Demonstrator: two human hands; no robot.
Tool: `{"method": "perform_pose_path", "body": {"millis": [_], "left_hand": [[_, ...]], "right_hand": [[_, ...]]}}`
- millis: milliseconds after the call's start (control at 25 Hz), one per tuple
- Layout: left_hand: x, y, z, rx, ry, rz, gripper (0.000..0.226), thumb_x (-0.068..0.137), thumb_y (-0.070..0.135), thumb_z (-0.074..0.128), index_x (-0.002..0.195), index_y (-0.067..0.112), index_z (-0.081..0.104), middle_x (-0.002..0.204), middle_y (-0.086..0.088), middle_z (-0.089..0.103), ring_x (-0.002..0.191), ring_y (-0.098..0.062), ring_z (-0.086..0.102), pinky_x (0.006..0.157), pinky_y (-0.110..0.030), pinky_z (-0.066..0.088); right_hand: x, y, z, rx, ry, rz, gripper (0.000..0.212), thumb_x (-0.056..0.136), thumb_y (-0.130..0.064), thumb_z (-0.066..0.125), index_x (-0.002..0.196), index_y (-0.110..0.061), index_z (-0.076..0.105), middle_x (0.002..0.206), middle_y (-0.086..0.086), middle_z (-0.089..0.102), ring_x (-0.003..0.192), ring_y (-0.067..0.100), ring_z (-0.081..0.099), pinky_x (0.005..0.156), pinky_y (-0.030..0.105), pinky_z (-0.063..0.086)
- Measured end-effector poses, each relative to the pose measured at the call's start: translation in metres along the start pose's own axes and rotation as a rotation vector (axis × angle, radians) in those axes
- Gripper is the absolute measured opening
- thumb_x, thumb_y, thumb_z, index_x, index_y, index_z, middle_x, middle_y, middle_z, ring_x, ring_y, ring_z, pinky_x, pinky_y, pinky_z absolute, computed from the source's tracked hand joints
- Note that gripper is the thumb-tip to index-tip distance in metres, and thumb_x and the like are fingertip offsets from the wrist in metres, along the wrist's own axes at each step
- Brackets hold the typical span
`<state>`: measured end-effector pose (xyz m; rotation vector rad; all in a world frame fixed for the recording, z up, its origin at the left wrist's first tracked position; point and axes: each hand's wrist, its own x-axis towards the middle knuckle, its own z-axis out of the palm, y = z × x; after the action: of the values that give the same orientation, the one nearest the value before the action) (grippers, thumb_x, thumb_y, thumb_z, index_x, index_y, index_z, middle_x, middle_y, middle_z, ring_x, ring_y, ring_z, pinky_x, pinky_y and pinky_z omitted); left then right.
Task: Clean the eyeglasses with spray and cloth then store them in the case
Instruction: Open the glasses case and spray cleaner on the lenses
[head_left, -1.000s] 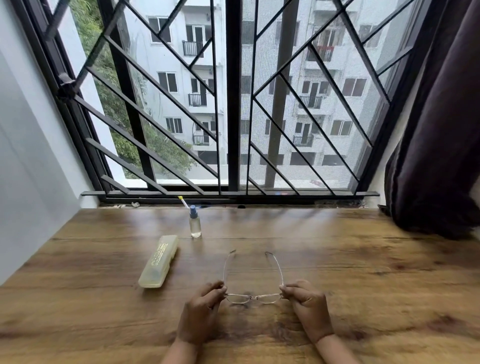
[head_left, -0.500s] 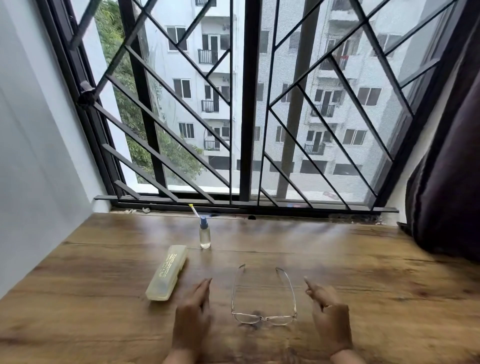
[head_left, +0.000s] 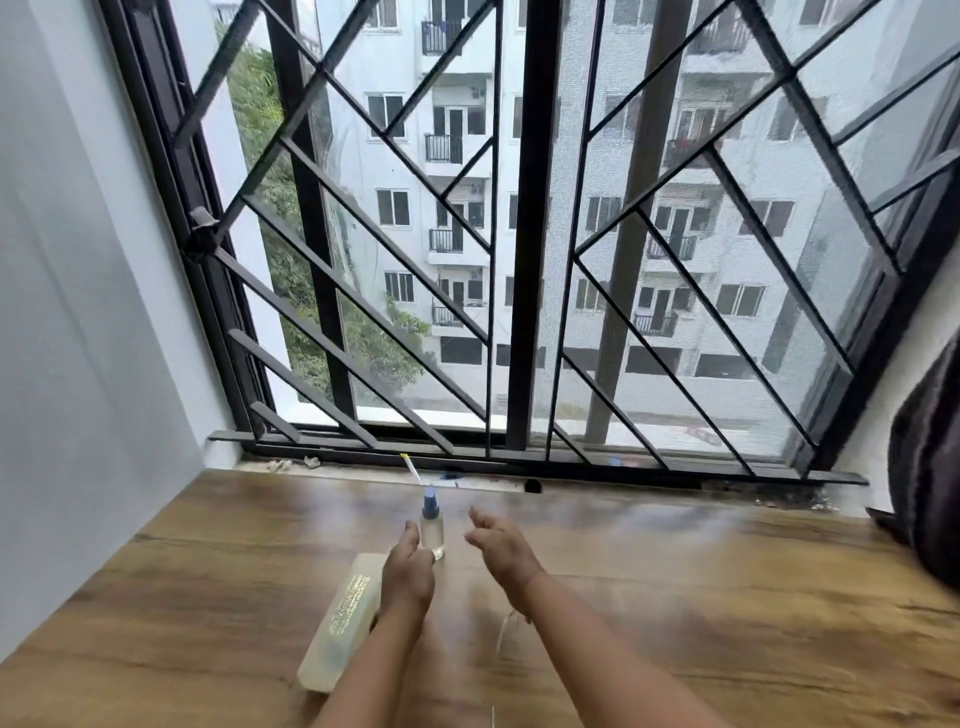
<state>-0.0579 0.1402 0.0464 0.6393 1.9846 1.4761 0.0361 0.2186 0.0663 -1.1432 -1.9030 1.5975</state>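
A small clear spray bottle (head_left: 432, 530) with a blue nozzle stands upright on the wooden table (head_left: 701, 597). My left hand (head_left: 409, 569) reaches up to its left side, fingers touching or nearly touching the bottle. My right hand (head_left: 501, 543) hovers open just right of the bottle, fingers spread. A pale yellow glasses case (head_left: 343, 623) lies shut to the left, partly under my left forearm. Of the eyeglasses (head_left: 503, 631) only a thin temple arm shows between my forearms; the rest is hidden. No cloth is in view.
A barred window (head_left: 519, 260) runs along the table's far edge. A white wall (head_left: 78, 312) closes the left side, and a dark curtain (head_left: 930, 493) hangs at the right. A small white stick (head_left: 411, 468) lies on the sill behind the bottle.
Both hands let go of the glasses, which stay on the table, and moved forward to the spray bottle. The camera tilted up and closer to the window.
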Motion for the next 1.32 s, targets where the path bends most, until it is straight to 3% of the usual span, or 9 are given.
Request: {"method": "perform_pose_path", "body": {"millis": [120,200,320,480,640,840,1000,1120,1320], "left_hand": [[0.017,-0.004,0.005,0.018,-0.019,-0.045,0.034,0.084,0.010,0.046,0.117,0.014,0.058,0.122,-0.014,0.060,0.108,-0.030,0.055,0.089,-0.040,0.044],[0.022,-0.007,0.008,0.026,-0.039,-0.042,0.033,0.086,0.013,0.046,0.115,0.022,0.060,0.109,-0.008,0.066,0.098,-0.024,0.060,0.088,-0.041,0.049],[0.020,-0.002,0.010,-0.002,-0.027,-0.015,0.040,0.084,0.005,0.044,0.117,0.022,0.060,0.109,-0.005,0.067,0.100,-0.022,0.059,0.090,-0.039,0.048],[0.021,-0.002,0.012,-0.043,-0.012,-0.004,0.042,0.084,0.000,0.044,0.118,0.019,0.061,0.119,-0.001,0.062,0.109,-0.023,0.056,0.098,-0.040,0.044],[0.015,0.002,0.021,-0.062,-0.066,0.004,0.032,0.087,0.005,0.046,0.098,0.024,0.068,0.103,-0.003,0.070,0.098,-0.020,0.061,0.089,-0.039,0.048],[-0.020,0.017,0.054,-0.122,-0.297,0.047,0.038,0.073,-0.002,0.046,0.085,0.023,0.071,0.081,0.000,0.072,0.084,-0.024,0.065,0.074,-0.036,0.051],[-0.069,0.032,0.091,-0.127,-0.412,0.090,0.049,0.077,-0.011,0.036,0.088,0.024,0.069,0.056,0.013,0.062,0.061,-0.005,0.054,0.056,-0.020,0.043],[-0.107,0.042,0.120,-0.141,-0.515,0.111,0.053,0.077,-0.014,0.033,0.094,0.021,0.068,0.071,0.006,0.070,0.071,-0.010,0.062,0.062,-0.024,0.049],[-0.167,0.048,0.149,-0.125,-0.722,0.185,0.046,0.077,-0.018,0.031,0.078,0.017,0.062,0.048,0.014,0.055,0.047,0.007,0.047,0.050,-0.008,0.035]], "right_hand": [[0.025,0.005,0.014,0.000,-0.034,0.052,0.052,0.081,0.006,0.038,0.133,0.013,0.029,0.145,0.023,0.031,0.134,0.031,0.030,0.112,0.041,0.024],[0.032,0.007,0.022,0.028,-0.052,0.068,0.053,0.077,0.006,0.039,0.130,0.009,0.038,0.140,0.025,0.039,0.131,0.033,0.036,0.110,0.042,0.027],[0.039,0.014,0.031,0.095,-0.085,0.020,0.046,0.066,0.001,0.042,0.104,-0.009,0.066,0.113,0.018,0.065,0.110,0.032,0.058,0.100,0.046,0.043],[0.037,0.015,0.032,0.174,-0.117,-0.011,0.042,0.064,-0.004,0.043,0.093,-0.019,0.069,0.107,0.013,0.068,0.105,0.025,0.061,0.095,0.036,0.047],[0.024,0.019,0.016,0.146,-0.100,-0.064,0.042,0.064,-0.011,0.043,0.097,-0.016,0.069,0.105,0.011,0.069,0.103,0.023,0.062,0.096,0.042,0.047],[-0.016,0.035,-0.031,0.129,0.041,-0.074,0.044,0.070,-0.003,0.044,0.102,-0.020,0.068,0.101,0.005,0.071,0.098,0.019,0.065,0.090,0.039,0.051],[-0.060,0.050,-0.083,0.065,0.168,-0.070,0.051,0.068,-0.006,0.040,0.108,-0.021,0.066,0.100,0.000,0.071,0.090,0.015,0.065,0.079,0.028,0.052],[-0.106,0.054,-0.121,0.102,0.238,-0.094,0.048,0.074,0.003,0.040,0.106,-0.020,0.067,0.105,0.000,0.071,0.102,0.013,0.063,0.092,0.028,0.048],[-0.174,0.075,-0.157,0.125,0.337,-0.044,0.054,0.074,0.010,0.040,0.099,-0.028,0.071,0.102,-0.008,0.071,0.101,0.003,0.061,0.090,0.022,0.045]]}}
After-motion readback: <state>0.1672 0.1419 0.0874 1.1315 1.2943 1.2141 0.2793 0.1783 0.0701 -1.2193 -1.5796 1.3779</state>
